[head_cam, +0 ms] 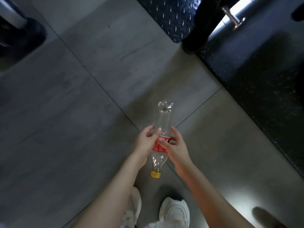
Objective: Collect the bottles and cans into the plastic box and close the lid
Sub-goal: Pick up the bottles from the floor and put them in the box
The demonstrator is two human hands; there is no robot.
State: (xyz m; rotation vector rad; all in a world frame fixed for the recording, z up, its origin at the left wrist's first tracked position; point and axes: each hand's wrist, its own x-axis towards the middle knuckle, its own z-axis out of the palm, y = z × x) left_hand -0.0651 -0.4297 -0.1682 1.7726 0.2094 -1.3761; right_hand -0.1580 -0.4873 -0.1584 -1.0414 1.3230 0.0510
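An empty clear plastic bottle [162, 122] with a red label and a yellow cap is held above the grey floor, cap toward me and base pointing away. My left hand [145, 143] grips its label band from the left. My right hand [176, 146] touches the same band from the right, fingers curled around it. The plastic box and the cans are out of view.
Grey floor tiles [82, 96] fill the view. A dark speckled mat or platform [256, 76] runs along the right. A black textured mat [171, 15] and a dark leg-like shape lie at the top. A dark round base [21, 35] stands top left. My white shoes [174, 211] are below.
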